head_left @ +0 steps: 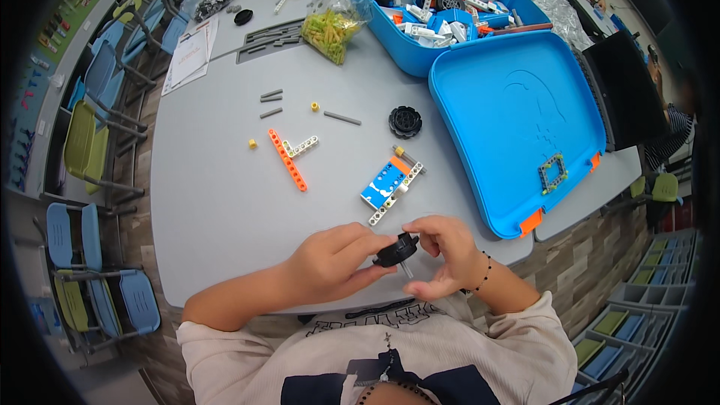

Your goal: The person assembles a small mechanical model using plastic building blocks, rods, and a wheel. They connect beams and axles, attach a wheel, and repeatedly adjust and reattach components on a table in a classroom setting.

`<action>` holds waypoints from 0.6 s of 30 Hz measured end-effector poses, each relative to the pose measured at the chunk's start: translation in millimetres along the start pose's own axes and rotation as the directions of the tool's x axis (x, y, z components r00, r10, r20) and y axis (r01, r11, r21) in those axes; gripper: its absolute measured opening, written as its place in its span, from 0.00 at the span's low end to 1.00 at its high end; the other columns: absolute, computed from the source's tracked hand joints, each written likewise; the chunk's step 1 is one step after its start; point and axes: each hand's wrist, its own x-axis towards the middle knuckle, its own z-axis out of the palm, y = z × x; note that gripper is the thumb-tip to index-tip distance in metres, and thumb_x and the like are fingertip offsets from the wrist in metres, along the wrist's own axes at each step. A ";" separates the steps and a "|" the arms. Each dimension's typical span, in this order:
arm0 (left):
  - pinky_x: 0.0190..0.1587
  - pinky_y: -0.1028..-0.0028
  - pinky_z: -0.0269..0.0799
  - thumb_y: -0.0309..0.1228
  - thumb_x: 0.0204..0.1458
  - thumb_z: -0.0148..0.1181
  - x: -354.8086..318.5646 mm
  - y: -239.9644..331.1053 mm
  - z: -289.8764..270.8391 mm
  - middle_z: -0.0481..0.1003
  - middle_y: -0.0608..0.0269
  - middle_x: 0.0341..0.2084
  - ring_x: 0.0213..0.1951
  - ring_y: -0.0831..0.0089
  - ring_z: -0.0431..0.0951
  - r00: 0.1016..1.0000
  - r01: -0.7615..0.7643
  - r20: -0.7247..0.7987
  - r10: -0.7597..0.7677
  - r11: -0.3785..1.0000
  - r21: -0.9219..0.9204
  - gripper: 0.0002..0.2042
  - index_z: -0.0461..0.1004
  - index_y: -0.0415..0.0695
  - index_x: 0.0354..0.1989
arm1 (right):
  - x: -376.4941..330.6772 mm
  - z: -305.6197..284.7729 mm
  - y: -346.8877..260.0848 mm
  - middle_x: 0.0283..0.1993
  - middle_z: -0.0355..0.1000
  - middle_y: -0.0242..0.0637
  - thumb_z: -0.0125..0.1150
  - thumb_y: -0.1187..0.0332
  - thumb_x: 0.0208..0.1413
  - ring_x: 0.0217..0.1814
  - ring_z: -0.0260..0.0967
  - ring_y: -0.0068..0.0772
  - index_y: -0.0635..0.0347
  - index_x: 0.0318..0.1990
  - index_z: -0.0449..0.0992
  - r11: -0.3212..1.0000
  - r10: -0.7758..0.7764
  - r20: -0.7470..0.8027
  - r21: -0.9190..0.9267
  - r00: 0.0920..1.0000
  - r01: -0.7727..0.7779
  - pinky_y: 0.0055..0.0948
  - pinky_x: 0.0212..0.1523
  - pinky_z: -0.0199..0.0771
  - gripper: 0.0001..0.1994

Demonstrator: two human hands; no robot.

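Just past the table's near edge, a black toy wheel [396, 252] is held up with a grey axle [406, 270] sticking out of it, pointing down. My left hand [336, 259] pinches the wheel's left side between thumb and fingers. From the right, my right hand [448, 256] curls round it, a fingertip at the wheel's upper edge and the thumb close to the axle's end. Beyond the hands lies a blue, white and orange brick assembly [390, 184]. A second black wheel [405, 121] rests flat farther back.
An orange beam with a white piece [288, 160], a loose grey axle [343, 118] and yellow bushings lie left of centre. Behind stand a full blue parts bin [405, 56] and a bag of green pieces [330, 34]. A blue lid [517, 120] occupies the right; other people sit beyond.
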 end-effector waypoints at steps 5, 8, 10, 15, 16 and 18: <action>0.25 0.75 0.70 0.28 0.39 0.70 -5.6 0.3 5.8 0.73 0.60 0.26 0.25 0.68 0.74 0.990 -0.022 0.137 0.040 0.992 -0.127 0.19 0.74 0.39 0.41 | -14.3 -0.6 -0.1 0.23 0.64 0.35 0.73 0.51 0.37 0.20 0.63 0.34 0.64 0.39 0.70 0.999 -0.033 0.162 -0.012 0.986 0.036 0.27 0.21 0.63 0.29; 0.25 0.75 0.70 0.29 0.40 0.70 -8.4 2.3 10.9 0.74 0.60 0.26 0.25 0.68 0.75 0.974 -0.013 0.222 0.050 0.986 -0.166 0.18 0.74 0.39 0.41 | -22.5 6.0 1.4 0.25 0.66 0.38 0.73 0.51 0.38 0.22 0.66 0.38 0.65 0.36 0.70 0.992 -0.118 0.199 -0.012 0.973 0.123 0.29 0.21 0.65 0.28; 0.25 0.75 0.70 0.29 0.41 0.70 -10.1 4.1 12.1 0.74 0.60 0.26 0.25 0.68 0.75 0.970 0.009 0.242 0.032 0.986 -0.168 0.17 0.75 0.39 0.40 | -27.2 9.2 2.1 0.25 0.66 0.39 0.73 0.52 0.38 0.22 0.65 0.38 0.66 0.35 0.69 0.993 -0.120 0.197 0.025 0.973 0.117 0.30 0.21 0.65 0.27; 0.27 0.72 0.69 0.27 0.42 0.66 -11.9 8.5 13.8 0.71 0.61 0.27 0.25 0.66 0.72 0.976 0.007 0.217 0.032 0.984 -0.175 0.17 0.73 0.39 0.42 | -29.8 10.5 4.8 0.25 0.66 0.39 0.73 0.54 0.38 0.22 0.65 0.39 0.66 0.34 0.68 0.986 -0.167 0.178 0.004 0.970 0.169 0.31 0.21 0.66 0.26; 0.27 0.72 0.70 0.27 0.42 0.66 -11.8 8.8 13.7 0.71 0.61 0.27 0.25 0.66 0.73 0.976 0.000 0.215 0.037 0.986 -0.167 0.17 0.73 0.39 0.42 | -29.5 10.8 4.7 0.24 0.66 0.39 0.73 0.55 0.38 0.22 0.65 0.39 0.66 0.34 0.68 0.986 -0.166 0.177 0.006 0.970 0.168 0.31 0.21 0.66 0.25; 0.25 0.75 0.70 0.28 0.40 0.68 -11.4 8.7 14.1 0.73 0.61 0.26 0.24 0.68 0.74 0.979 -0.037 0.195 0.064 0.989 -0.141 0.17 0.74 0.38 0.40 | -28.8 11.4 3.8 0.24 0.65 0.38 0.73 0.56 0.38 0.22 0.65 0.39 0.66 0.33 0.68 0.978 -0.205 0.153 0.000 0.967 0.207 0.31 0.20 0.66 0.25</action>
